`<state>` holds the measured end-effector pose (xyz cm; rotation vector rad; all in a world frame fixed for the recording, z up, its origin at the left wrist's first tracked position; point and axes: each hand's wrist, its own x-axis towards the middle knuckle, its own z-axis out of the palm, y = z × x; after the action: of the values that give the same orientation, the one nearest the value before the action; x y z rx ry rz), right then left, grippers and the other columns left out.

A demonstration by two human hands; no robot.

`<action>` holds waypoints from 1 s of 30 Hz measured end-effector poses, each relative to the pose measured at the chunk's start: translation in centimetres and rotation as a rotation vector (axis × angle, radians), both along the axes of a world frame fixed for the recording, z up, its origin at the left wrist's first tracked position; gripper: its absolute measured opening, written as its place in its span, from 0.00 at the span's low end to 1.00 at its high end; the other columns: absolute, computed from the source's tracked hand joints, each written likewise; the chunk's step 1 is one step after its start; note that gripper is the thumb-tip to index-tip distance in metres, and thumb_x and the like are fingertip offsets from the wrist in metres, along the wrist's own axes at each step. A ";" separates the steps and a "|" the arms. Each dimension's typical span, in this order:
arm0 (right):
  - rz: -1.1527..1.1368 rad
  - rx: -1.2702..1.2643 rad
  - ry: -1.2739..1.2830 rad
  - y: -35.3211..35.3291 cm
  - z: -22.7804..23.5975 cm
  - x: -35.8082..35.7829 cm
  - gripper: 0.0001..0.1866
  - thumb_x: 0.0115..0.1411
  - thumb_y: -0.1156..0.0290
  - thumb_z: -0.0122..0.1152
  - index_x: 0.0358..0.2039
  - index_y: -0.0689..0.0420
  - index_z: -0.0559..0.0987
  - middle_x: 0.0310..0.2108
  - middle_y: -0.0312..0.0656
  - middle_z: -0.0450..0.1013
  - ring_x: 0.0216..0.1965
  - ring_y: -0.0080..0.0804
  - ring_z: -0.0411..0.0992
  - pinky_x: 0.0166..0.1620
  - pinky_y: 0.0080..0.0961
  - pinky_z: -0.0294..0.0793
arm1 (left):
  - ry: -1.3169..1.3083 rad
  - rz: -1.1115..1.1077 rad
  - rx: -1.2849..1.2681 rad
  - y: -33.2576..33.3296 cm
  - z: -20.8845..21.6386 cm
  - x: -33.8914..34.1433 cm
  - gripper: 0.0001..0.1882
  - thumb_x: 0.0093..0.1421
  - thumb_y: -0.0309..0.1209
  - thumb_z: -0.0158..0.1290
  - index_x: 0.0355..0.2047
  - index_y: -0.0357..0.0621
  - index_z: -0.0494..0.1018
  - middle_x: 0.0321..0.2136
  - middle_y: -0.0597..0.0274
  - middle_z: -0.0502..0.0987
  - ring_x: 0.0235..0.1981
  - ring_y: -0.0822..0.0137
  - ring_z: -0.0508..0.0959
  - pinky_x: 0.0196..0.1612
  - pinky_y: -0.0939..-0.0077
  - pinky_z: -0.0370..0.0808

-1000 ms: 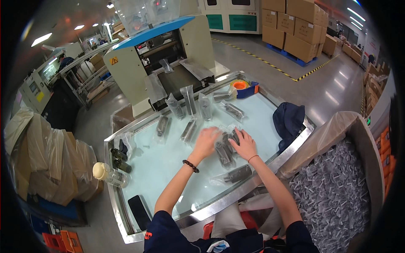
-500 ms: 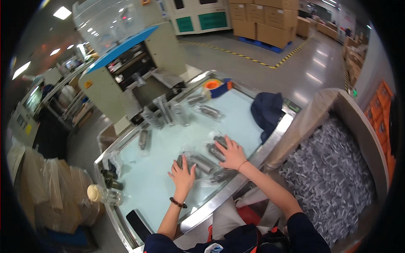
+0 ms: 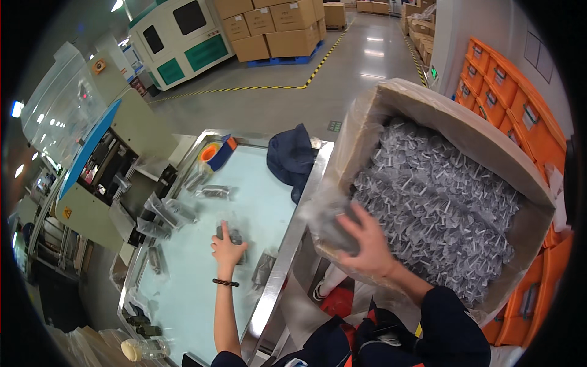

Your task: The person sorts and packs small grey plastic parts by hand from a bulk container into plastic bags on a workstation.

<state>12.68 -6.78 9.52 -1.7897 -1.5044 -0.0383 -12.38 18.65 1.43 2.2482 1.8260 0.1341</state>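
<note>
Left arm: comes in from the lower edge, forearm near straight up over the counter (image 3: 183, 306), dark bead bracelet (image 3: 225, 282) at wrist. Left hand (image 3: 227, 249) palm down, index finger pointing away from the body, thumb out to the right. It rests on a dark bagged part (image 3: 237, 235) mid-counter; can't tell if it is gripped or only touched, fingers partly cover it.

Right arm: dark sleeve (image 3: 455, 324) lower right, elbow bent, forearm angled up and left. Right hand (image 3: 370, 244) at the near-left side of the carton (image 3: 446, 101), past the counter's right edge, fingers spread, thumb below. Grasping a dark bagged piece (image 3: 342, 232) between fingers and thumb; piece motion-blurred, exact finger contact unclear. Whether it touches the carton wall, can't tell.

Carton holds a heap of grey bagged items (image 3: 428, 189). Another bagged part (image 3: 264, 267) lies by the counter's right edge, right of the left wrist. More bagged parts (image 3: 162, 211) toward the machine (image 3: 92, 232). Navy cap (image 3: 290, 156) at far right corner, orange tape roll (image 3: 209, 152) at far left.
</note>
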 end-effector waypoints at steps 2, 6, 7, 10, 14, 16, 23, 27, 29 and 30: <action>-0.141 -0.037 0.013 -3.2 -0.1 3.4 0.38 0.35 0.64 0.62 0.53 0.49 0.66 0.56 0.54 0.52 0.52 0.52 0.57 0.54 0.39 0.57 | -0.051 -0.031 0.152 -2.0 3.4 0.6 0.49 0.38 0.40 0.56 0.61 0.62 0.44 0.50 0.36 0.53 0.46 0.42 0.61 0.45 0.48 0.62; -0.387 -0.038 0.078 -10.0 -0.6 7.6 0.39 0.35 0.69 0.59 0.54 0.52 0.65 0.57 0.54 0.52 0.55 0.53 0.55 0.56 0.39 0.55 | -0.314 -0.629 0.431 -9.8 11.6 9.9 0.47 0.35 0.37 0.59 0.59 0.61 0.51 0.50 0.38 0.55 0.48 0.43 0.61 0.47 0.51 0.60; -0.478 -0.024 0.097 -12.0 -0.5 8.1 0.39 0.35 0.69 0.59 0.54 0.52 0.64 0.57 0.54 0.51 0.56 0.54 0.54 0.56 0.39 0.54 | -0.329 -0.790 0.421 -11.8 12.6 13.3 0.47 0.35 0.37 0.60 0.58 0.60 0.52 0.51 0.39 0.55 0.48 0.43 0.61 0.47 0.51 0.60; -0.566 -0.023 0.088 -14.1 -1.0 7.6 0.40 0.35 0.70 0.58 0.55 0.52 0.63 0.57 0.54 0.51 0.56 0.54 0.53 0.56 0.40 0.54 | -0.384 -0.989 0.482 -14.5 12.5 22.2 0.47 0.36 0.38 0.61 0.58 0.60 0.52 0.52 0.40 0.55 0.48 0.45 0.61 0.47 0.53 0.60; -0.544 -0.050 0.072 -14.2 -2.0 6.7 0.40 0.35 0.70 0.59 0.55 0.52 0.63 0.58 0.55 0.50 0.55 0.54 0.53 0.54 0.41 0.55 | -0.148 -0.908 0.223 -10.5 7.4 32.1 0.38 0.47 0.54 0.50 0.57 0.56 0.56 0.54 0.38 0.54 0.52 0.43 0.58 0.52 0.55 0.58; -0.581 -0.072 0.027 -15.2 -2.2 7.4 0.40 0.34 0.70 0.59 0.54 0.52 0.63 0.58 0.54 0.50 0.55 0.54 0.54 0.53 0.42 0.56 | -0.070 -0.896 0.021 -9.3 6.2 35.2 0.38 0.50 0.60 0.45 0.57 0.55 0.57 0.55 0.37 0.53 0.53 0.42 0.58 0.54 0.55 0.57; -0.636 -0.068 0.005 -16.2 -1.2 10.7 0.38 0.35 0.71 0.59 0.54 0.52 0.64 0.57 0.54 0.51 0.55 0.54 0.54 0.53 0.42 0.56 | -0.064 -1.115 -0.438 -8.2 7.7 35.2 0.48 0.39 0.70 0.47 0.57 0.60 0.56 0.57 0.33 0.49 0.59 0.43 0.50 0.59 0.66 0.51; -0.600 -0.019 -0.044 -13.0 0.8 11.5 0.37 0.36 0.71 0.60 0.53 0.52 0.65 0.57 0.53 0.53 0.54 0.53 0.56 0.53 0.41 0.58 | -0.145 -1.248 -0.283 -7.4 5.7 35.4 0.35 0.47 0.56 0.54 0.52 0.54 0.65 0.55 0.37 0.55 0.56 0.46 0.58 0.56 0.68 0.57; -0.561 0.016 -0.043 -10.3 1.9 11.7 0.36 0.37 0.70 0.60 0.53 0.51 0.66 0.56 0.52 0.54 0.53 0.52 0.58 0.53 0.41 0.59 | -0.607 -1.178 -0.486 -5.9 3.2 35.5 0.25 0.53 0.51 0.50 0.45 0.48 0.71 0.50 0.45 0.63 0.50 0.51 0.64 0.52 0.68 0.62; -0.515 0.015 -0.031 -7.8 1.5 12.1 0.35 0.38 0.69 0.60 0.52 0.50 0.67 0.55 0.51 0.57 0.51 0.50 0.60 0.52 0.41 0.60 | -0.701 -1.025 -0.464 -4.7 1.7 34.9 0.21 0.55 0.47 0.48 0.39 0.44 0.73 0.42 0.50 0.69 0.44 0.54 0.69 0.48 0.69 0.65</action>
<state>24.76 -14.60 11.05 -2.1258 -1.0238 -0.3311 22.57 13.98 3.13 2.0998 0.2363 0.2301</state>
